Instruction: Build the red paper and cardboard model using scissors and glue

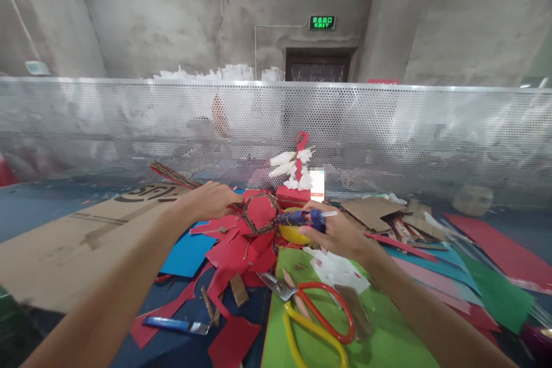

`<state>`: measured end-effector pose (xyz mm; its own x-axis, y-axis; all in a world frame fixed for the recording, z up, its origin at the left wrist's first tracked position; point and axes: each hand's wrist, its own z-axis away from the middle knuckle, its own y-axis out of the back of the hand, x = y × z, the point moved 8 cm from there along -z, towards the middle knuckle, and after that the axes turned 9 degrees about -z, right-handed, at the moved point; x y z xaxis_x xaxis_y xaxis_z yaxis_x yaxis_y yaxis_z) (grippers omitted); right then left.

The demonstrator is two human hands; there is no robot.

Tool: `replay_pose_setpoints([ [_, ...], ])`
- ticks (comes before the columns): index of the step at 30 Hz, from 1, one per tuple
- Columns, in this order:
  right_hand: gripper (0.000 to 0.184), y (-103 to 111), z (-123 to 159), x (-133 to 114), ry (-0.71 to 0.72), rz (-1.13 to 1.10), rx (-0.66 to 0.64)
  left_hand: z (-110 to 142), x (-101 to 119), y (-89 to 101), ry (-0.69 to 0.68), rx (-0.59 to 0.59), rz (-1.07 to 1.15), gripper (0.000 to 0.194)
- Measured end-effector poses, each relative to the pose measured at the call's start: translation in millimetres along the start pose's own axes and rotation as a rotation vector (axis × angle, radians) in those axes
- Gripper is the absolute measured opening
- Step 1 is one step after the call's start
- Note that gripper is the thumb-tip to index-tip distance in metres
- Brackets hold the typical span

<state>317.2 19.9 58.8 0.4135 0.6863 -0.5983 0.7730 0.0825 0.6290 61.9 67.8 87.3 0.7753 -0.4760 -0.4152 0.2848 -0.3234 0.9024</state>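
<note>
My right hand [340, 233] is closed around a blue glue gun [302, 218], its nozzle pointing left at a red hexagon piece edged with brown cardboard strips [259, 213]. My left hand [211, 200] grips the left side of that hexagon piece with its fingers curled. A yellow round object [291, 234] lies just under the glue gun. Red paper scraps [235, 253] spread out below the hexagon.
Scissors with red and yellow handles [317, 322] lie on a green sheet [388, 339]. A blue utility knife [176, 326] rests at lower left. A large cardboard sheet [64, 247] lies left, coloured paper sheets [452, 276] right. A perforated metal screen [388, 126] stands behind, with a red-and-white craft figure [297, 169].
</note>
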Motion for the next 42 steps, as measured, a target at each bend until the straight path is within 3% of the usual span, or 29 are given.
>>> replay_pose_setpoints([
  [3,0.028,4.2,-1.9,6.2,0.015,0.085,0.095,-0.5,-0.7,-1.5,-0.001,0.002,-0.010,0.016],
  [7,0.034,2.2,-3.3,4.8,0.025,0.180,0.131,-0.2,0.6,-0.5,0.001,-0.012,-0.008,0.016],
  [14,0.023,-11.7,0.2,-10.9,0.085,0.171,0.046,0.2,0.0,-1.2,0.014,-0.039,-0.022,0.018],
  [20,0.024,-18.9,1.2,-9.3,0.094,0.174,-0.027,-0.7,-2.1,-3.7,0.015,-0.024,-0.014,0.017],
  [27,0.032,-3.0,-1.0,-3.0,0.040,0.239,0.115,-0.2,-2.9,-2.8,0.023,-0.021,0.011,0.015],
  [31,0.034,3.5,-1.5,3.0,0.025,0.170,0.144,0.3,-1.2,-1.7,0.013,-0.029,-0.002,0.016],
  [42,0.030,5.4,-3.3,11.3,-0.033,0.010,0.023,0.1,2.6,1.4,0.010,-0.046,-0.021,0.017],
])
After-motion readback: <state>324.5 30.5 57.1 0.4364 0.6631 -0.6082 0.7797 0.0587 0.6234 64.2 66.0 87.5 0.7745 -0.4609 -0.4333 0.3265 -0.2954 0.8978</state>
